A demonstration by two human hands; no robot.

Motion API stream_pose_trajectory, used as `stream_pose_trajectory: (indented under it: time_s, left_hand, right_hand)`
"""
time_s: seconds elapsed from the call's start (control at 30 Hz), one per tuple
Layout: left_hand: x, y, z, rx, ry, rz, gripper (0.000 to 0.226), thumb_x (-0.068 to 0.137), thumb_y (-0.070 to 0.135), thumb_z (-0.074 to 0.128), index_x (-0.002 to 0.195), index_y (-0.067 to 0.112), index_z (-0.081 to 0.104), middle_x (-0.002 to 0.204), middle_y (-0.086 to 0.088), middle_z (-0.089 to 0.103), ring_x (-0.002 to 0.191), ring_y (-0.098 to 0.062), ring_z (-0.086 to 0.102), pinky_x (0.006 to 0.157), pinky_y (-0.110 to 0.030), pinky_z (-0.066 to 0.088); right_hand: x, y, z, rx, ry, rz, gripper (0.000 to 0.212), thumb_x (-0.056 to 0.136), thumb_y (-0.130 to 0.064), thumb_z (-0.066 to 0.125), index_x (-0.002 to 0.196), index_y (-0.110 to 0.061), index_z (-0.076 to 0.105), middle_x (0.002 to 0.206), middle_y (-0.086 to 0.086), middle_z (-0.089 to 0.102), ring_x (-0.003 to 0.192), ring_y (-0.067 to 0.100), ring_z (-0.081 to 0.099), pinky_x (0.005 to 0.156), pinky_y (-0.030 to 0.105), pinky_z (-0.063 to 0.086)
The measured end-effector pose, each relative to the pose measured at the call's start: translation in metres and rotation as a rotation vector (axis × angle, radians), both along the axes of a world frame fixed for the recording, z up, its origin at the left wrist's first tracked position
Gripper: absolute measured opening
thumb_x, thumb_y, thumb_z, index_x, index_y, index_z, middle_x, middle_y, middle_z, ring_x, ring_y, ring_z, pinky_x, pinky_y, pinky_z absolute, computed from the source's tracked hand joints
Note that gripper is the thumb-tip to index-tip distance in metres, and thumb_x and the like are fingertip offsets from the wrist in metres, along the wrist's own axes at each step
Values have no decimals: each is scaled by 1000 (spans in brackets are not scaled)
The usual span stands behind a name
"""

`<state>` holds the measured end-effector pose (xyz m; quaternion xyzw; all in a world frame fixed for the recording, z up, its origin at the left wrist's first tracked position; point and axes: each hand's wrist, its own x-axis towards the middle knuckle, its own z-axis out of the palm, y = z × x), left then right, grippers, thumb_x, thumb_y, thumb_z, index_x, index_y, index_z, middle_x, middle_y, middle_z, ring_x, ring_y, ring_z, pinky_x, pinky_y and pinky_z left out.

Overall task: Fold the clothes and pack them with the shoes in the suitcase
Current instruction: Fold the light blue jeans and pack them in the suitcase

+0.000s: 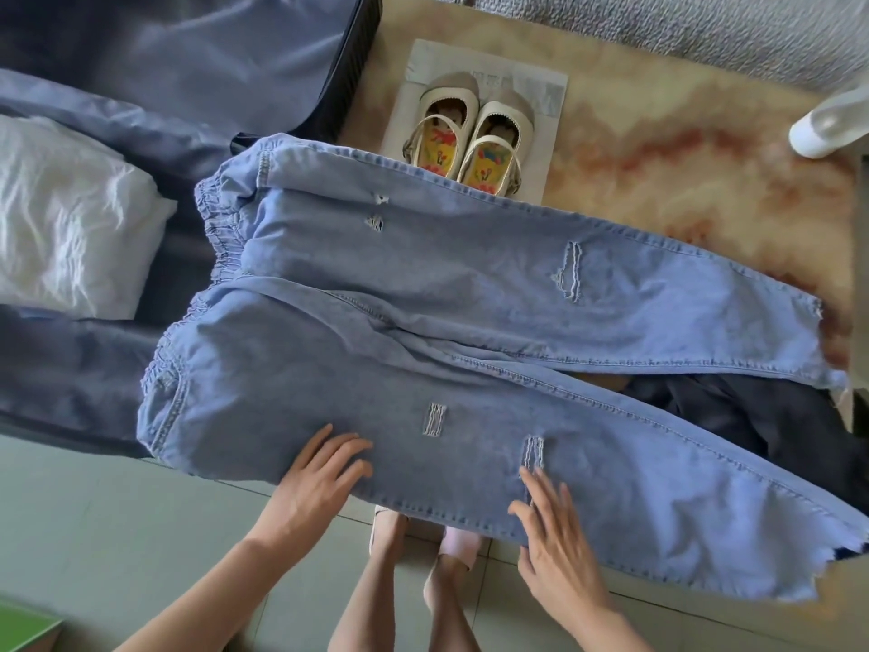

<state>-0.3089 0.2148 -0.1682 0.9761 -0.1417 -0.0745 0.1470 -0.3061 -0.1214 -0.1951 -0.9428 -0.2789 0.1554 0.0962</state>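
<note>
Light blue ripped jeans (423,322) lie spread out flat, waistband to the left, both legs running right. My left hand (315,482) rests flat on the near leg close to the hip, fingers straight. My right hand (555,552) presses flat on the same leg further right, near a rip. A pair of cream shoes (470,138) with colourful insoles stands on a grey sheet beyond the jeans. The open dark suitcase (348,72) with blue lining lies at the upper left, a folded white garment (70,218) inside it.
A dark navy garment (752,421) lies partly under the jeans at the right. An orange-patterned surface (682,148) bears the shoes. My feet in pink slippers (451,548) stand on the grey tiled floor. A white object (827,124) sits at the far right.
</note>
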Motion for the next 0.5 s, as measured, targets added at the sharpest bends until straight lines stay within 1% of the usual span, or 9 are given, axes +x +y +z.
stream_pose_trajectory:
  time_s: [0.07,0.13,0.23,0.27,0.33,0.37,0.43,0.47,0.5]
  left_hand:
    - [1,-2,10,-46,-57,26,19,79,7,44,83,18,58,104,2,63,98,-16,56,107,-36,32]
    - [1,-4,20,-97,-109,63,15,88,16,49,83,19,62,94,7,63,88,-15,58,99,-32,39]
    - [3,-6,33,-148,-164,142,25,94,28,50,82,17,69,82,8,64,78,-15,59,90,-29,44]
    - [5,-7,36,-165,-171,164,25,94,28,50,82,16,69,80,8,64,77,-15,59,90,-29,45]
    - [10,-12,46,-201,-172,198,24,94,27,51,84,14,69,81,8,64,75,-16,61,91,-30,45]
    - [15,-13,51,-218,-179,220,23,94,25,51,86,13,69,82,7,65,76,-16,61,90,-30,46]
    - [23,-16,62,-251,-195,277,22,93,24,51,87,12,69,84,6,65,78,-13,59,82,-26,46]
    - [27,-16,67,-268,-199,302,22,93,24,51,87,12,69,85,6,66,79,-11,58,77,-25,46]
    - [29,-17,71,-282,-201,321,23,93,24,51,88,11,69,86,5,66,79,-10,58,72,-25,46]
  right_hand:
    - [-5,-9,3,36,-11,-24,62,59,-9,80,110,-19,47,148,12,36,137,28,34,108,47,26]
    - [-7,-18,8,27,3,-72,64,61,-25,84,113,-20,47,146,11,37,131,27,39,107,45,29]
    - [-6,-25,14,-11,22,-108,73,58,-43,84,117,-20,48,144,11,38,124,28,41,99,46,47]
    - [-6,-25,14,-14,20,-122,75,56,-43,86,117,-20,48,143,12,40,122,28,42,96,46,50]
    - [-4,-23,13,-5,-11,-149,71,58,-36,88,115,-19,49,141,11,42,119,28,44,97,43,48]
    - [-4,-21,13,16,-52,-160,62,64,-30,84,114,-18,49,141,11,43,117,27,45,98,40,43]
    - [-1,-18,14,61,-158,-182,34,81,-22,62,112,-16,49,139,9,43,114,25,46,100,42,34]
    - [2,-20,16,80,-190,-192,28,82,-19,55,109,-14,51,137,8,45,113,23,46,102,42,33]
    - [4,-23,17,100,-204,-194,24,80,-14,59,104,-13,55,134,9,49,112,22,47,103,42,33]
